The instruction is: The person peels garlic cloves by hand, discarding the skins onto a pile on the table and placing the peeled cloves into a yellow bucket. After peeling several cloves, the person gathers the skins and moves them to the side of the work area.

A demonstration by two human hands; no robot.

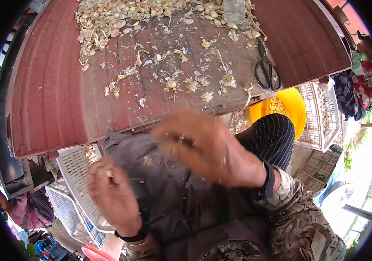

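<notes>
My left hand [114, 195] is above the inner side of a white plastic crate, its fingers curled. A small pale bit shows at its fingertips, too small to name. My right hand [207, 148] hangs over my lap, just before the table edge, smeared by motion; its fingers look bent, and what they may hold cannot be made out. A dark grey apron [160, 191] with bits of skin covers my lap. On the reddish table [51, 100] lie a heap of garlic cloves [125, 11], papery skins and dry root ends [206, 96].
Black-handled scissors [268, 74] lie near the table's right front edge, below a clear plastic bottle [234, 12]. A yellow bucket [298, 108] holds peeled-looking cloves. White crates [70, 163] stand at left and right [312, 111]. Other people [364, 82] sit at both sides.
</notes>
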